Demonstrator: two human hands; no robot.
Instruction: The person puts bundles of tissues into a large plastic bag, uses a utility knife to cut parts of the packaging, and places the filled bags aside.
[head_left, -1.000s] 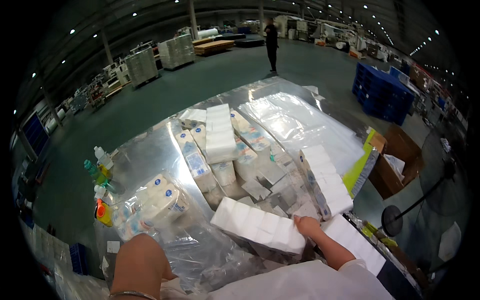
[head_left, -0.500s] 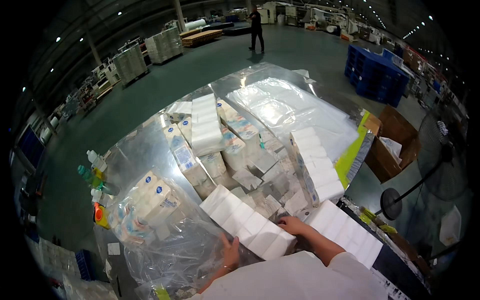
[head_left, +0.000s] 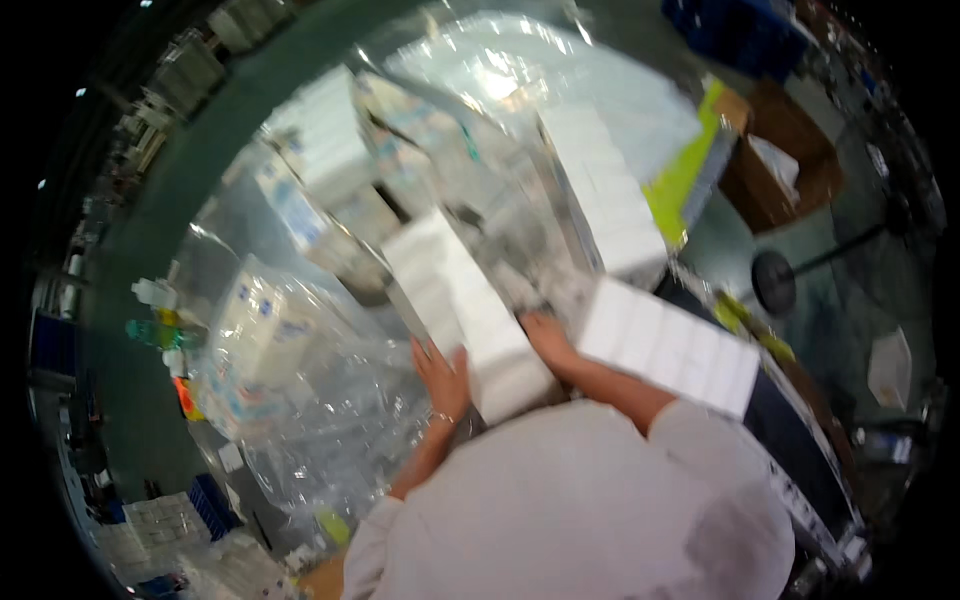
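A long white tissue pack (head_left: 463, 318), made of several soft units in a row, lies between my two hands. My left hand (head_left: 440, 378) presses its left side with the fingers somewhat apart. On its other side my right hand (head_left: 545, 335) grips with bent fingers, their tips partly hidden. Another white pack (head_left: 668, 345) lies right of my right forearm, and a third pack (head_left: 608, 190) stands beyond it. Printed tissue packs (head_left: 340, 150) are grouped farther back on the left. The picture is smeared by motion.
Clear plastic film with printed packs (head_left: 265, 335) lies at the left. Bottles (head_left: 160, 310) stand at the table's left edge. A stack of clear plastic bags (head_left: 530, 65) covers the far side. At right are a cardboard box (head_left: 785, 160) and a fan stand (head_left: 775, 282).
The view has tipped downward. The pack between my hands has swung to point more away from me, its far end turning to the right. Both hands have stayed against it.
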